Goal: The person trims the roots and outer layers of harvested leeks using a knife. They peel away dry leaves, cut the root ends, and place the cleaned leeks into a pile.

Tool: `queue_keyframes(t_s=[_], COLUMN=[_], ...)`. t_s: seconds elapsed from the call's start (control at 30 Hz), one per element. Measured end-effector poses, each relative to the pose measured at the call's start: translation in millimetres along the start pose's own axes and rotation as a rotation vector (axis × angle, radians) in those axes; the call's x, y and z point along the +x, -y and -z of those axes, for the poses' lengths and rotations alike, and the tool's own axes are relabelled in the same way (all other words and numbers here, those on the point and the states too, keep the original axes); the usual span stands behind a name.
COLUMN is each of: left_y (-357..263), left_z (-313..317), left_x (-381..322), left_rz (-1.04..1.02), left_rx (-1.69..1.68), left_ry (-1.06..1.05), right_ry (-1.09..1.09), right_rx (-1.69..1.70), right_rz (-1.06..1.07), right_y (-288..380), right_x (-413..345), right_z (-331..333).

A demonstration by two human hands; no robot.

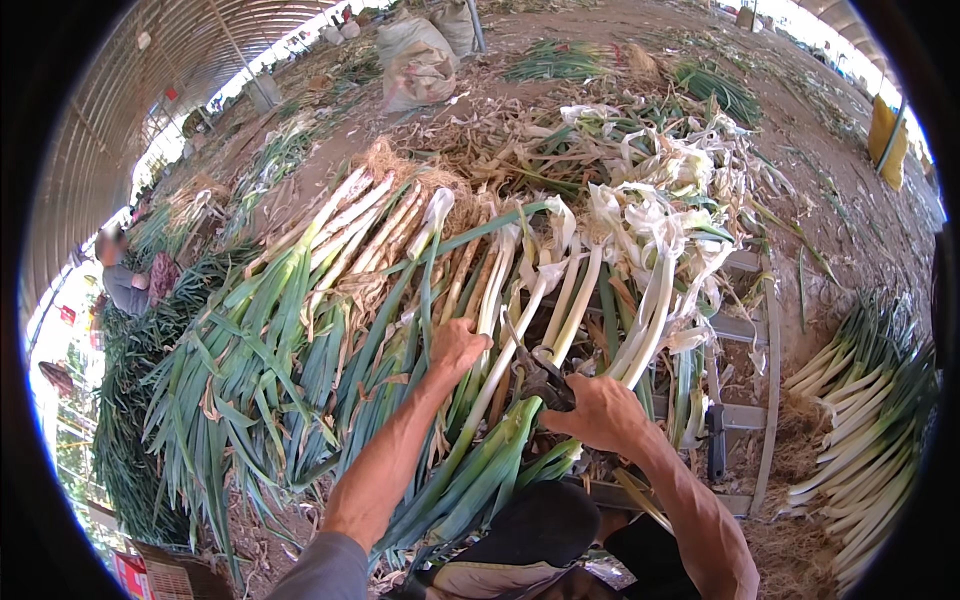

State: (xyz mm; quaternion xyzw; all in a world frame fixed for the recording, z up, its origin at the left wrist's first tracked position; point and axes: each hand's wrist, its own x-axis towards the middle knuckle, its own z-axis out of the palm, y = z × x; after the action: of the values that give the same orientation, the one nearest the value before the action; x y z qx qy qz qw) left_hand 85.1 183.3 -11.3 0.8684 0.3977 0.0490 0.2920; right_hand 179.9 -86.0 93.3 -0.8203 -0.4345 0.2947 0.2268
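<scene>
My left hand is curled around a leek stalk whose white shank points away from me. My fingers partly hide the grip. In my right hand is a dark hand tool with a thin pointed nozzle, which looks like an air blow gun. Its nozzle rests close to the long pale shank of another leek. Trimmed green leek tops lie under my wrists, above my knee. White shanks with loose, torn skins lean just beyond my right hand.
Unpeeled leeks with roots lie to the left. A heap of peeled skins rises behind. At right stand a metal slatted frame bearing a black-handled object, and stacked white leeks. Sacks stand far back; a person sits left.
</scene>
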Motion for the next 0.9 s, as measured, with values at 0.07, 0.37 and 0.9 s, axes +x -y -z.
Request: queue_keyframes(t_s=[0.07,0.37,0.9], left_y=[0,12,-9], left_z=[3,0,-44], left_x=[5,9,-86], left_rz=[0.007,0.112,-0.163], left_rx=[-0.006,-0.386,-0.204], left_ry=[0.025,0.154,0.147], right_ry=[0.019,0.218,-0.126], right_rx=[0.015,0.091,-0.034], right_rz=[0.016,0.033,-0.034], right_y=[-1,-7,-13], right_x=[1,-22,-5], right_z=[-1,5,9])
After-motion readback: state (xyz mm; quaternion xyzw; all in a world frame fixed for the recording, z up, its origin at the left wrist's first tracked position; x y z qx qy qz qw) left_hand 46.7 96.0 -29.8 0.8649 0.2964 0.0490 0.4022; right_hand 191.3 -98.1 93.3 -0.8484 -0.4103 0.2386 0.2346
